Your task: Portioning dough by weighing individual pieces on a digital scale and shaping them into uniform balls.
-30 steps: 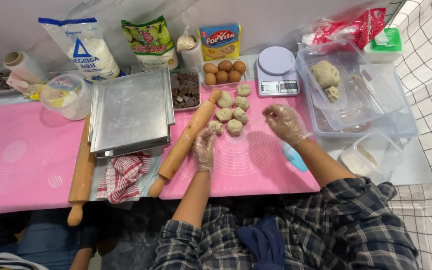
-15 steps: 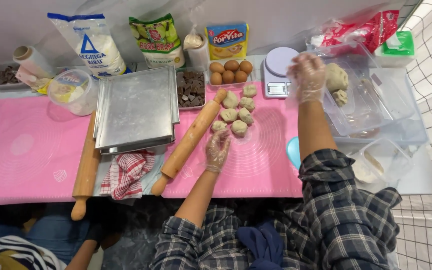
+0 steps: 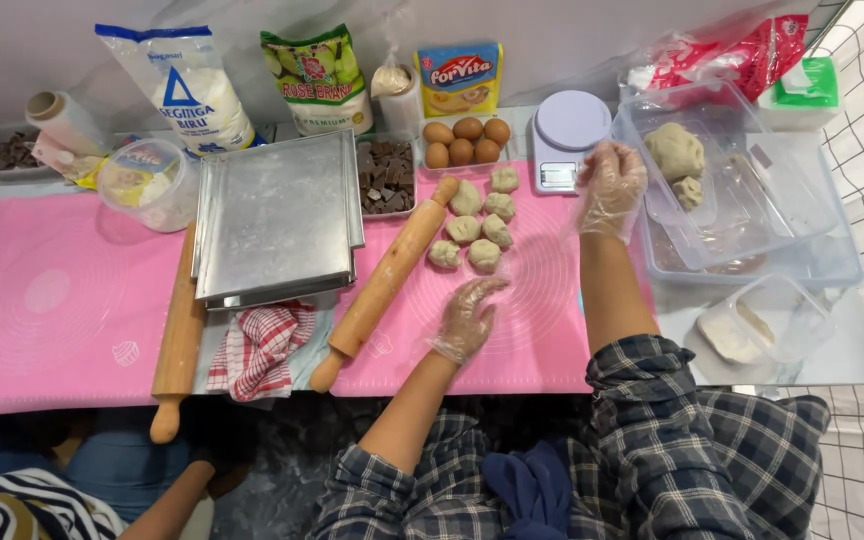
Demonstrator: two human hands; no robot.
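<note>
The dough balls (image 3: 477, 220), six pale lumps, sat in a loose cluster on the pink mat (image 3: 542, 320), just right of the upper end of a rolling pin (image 3: 384, 283) that lay slantwise across the mat. The left hand (image 3: 465, 320), gloved in thin clear plastic, rested flat and loose on the mat just below the cluster, fingers spread toward the nearest ball and gripping nothing. The right hand (image 3: 609, 190), gloved the same way, hung raised between the scale (image 3: 567, 135) and the clear tub (image 3: 742, 200), fingers curled loosely; I could not tell whether it pinched a bit of dough or held nothing. The big dough lump (image 3: 674, 150) lay in the tub's far corner with a smaller piece just beside it. From where I stood, the likeliest slip was the balls sticking: they sat close, some touching, and a sideways nudge from the left hand could press two together. The rolling pin looked free to roll, and a bump might send it into the cluster. The right sleeve (image 3: 652, 380) passed close over the tub's near edge and the flour box (image 3: 762, 325), so a careless pull back could tip either. The eggs (image 3: 467, 142) stood just behind the balls, near enough to be knocked by a long reach. The steel trays (image 3: 277, 215) and checked cloth (image 3: 257, 350) lay well clear to the left.
</note>
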